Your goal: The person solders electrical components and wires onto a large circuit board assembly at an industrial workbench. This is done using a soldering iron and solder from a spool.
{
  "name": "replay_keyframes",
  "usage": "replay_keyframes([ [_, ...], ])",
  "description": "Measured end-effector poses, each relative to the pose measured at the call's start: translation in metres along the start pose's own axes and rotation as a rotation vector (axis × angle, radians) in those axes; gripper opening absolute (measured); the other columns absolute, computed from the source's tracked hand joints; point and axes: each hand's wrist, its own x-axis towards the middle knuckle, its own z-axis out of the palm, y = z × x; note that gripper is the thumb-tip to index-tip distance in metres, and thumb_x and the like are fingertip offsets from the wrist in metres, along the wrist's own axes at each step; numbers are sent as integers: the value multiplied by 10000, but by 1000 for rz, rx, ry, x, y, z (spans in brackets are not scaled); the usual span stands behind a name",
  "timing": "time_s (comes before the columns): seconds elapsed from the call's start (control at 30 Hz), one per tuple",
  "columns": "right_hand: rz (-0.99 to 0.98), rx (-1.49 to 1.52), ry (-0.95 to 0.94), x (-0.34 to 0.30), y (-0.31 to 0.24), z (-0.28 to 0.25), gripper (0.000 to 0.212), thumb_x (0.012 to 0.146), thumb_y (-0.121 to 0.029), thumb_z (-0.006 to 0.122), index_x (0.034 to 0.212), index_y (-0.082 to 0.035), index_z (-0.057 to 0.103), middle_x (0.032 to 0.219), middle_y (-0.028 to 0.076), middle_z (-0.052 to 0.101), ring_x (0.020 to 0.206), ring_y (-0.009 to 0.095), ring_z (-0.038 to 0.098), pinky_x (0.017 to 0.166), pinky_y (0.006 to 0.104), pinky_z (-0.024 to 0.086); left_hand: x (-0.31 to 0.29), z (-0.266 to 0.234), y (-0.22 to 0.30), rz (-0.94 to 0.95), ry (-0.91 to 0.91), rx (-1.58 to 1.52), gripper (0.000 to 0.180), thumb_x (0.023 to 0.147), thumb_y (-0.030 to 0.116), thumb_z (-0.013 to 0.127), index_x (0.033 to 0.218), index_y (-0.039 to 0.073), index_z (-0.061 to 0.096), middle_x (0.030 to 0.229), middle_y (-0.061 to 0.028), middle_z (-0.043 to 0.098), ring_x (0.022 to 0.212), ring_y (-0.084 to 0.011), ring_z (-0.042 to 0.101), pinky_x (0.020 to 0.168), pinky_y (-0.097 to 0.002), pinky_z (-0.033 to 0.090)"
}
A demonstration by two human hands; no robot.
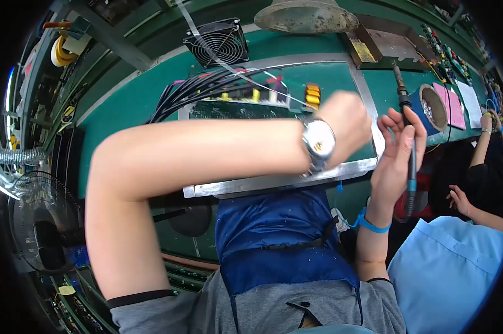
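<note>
My right hand (393, 158) is closed around the dark handle of a soldering iron (412, 172), whose metal tip points up and away from me. My left arm, with a silver wristwatch (319, 139), reaches across the front of me. Smeared by motion, my left hand (346, 125) hangs just left of the right one, its fingers mostly hidden. Partly behind that forearm lies a circuit board (235, 109) in a metal frame (274, 182). A bundle of black wires (207, 89) runs over the board. Near the left hand is a yellow-orange part (312, 96).
A black fan (217, 47) and a lamp-like metal hood (307, 18) stand at the back. Right of the iron are a metal tray (390, 39), a blue round container (429, 111) and pink paper (450, 106). A co-worker's hands (460, 201) show at far right.
</note>
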Motion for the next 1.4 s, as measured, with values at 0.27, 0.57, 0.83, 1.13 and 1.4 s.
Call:
replay_keyframes([
  [0.27,174,72,0,-24,18,44,347,1016,-259,395,1232,6,450,1147,154,550,1045,192,559,916,296,445,-19,1,17,-182,70,37,118,686,157,621,719,47,649,767,-48,618,811,-196,544,632,-292,453],
  [0.57,140,70,-102,-35,29,60,384,1002,-283,408,1237,18,447,1091,139,554,946,126,523,850,260,420,-167,-23,-45,-641,117,69,654,746,44,637,1361,99,422,1407,-142,375,1300,-368,348,1037,-535,315],
  [0.83,-43,41,-165,-40,38,62,517,938,-381,535,1260,10,431,1099,133,532,988,151,487,908,294,382,-211,-12,-103,-684,248,-234,316,873,-11,474,1178,23,549,1033,-184,607,925,-359,597,795,-389,475],
  [1.13,12,11,-89,-38,35,71,312,974,-188,512,1234,-23,463,1089,100,541,989,125,487,898,276,375,-238,25,-149,-868,151,-821,277,962,271,500,1000,4,562,778,-88,633,572,-136,605,545,-286,450],
  [1.4,-6,35,-59,-20,39,75,238,965,-125,532,1180,-28,498,1037,65,564,970,114,530,861,256,414,-255,23,-125,-948,93,-1377,297,995,305,460,928,30,549,793,-51,650,510,-17,497,428,-157,361],
])
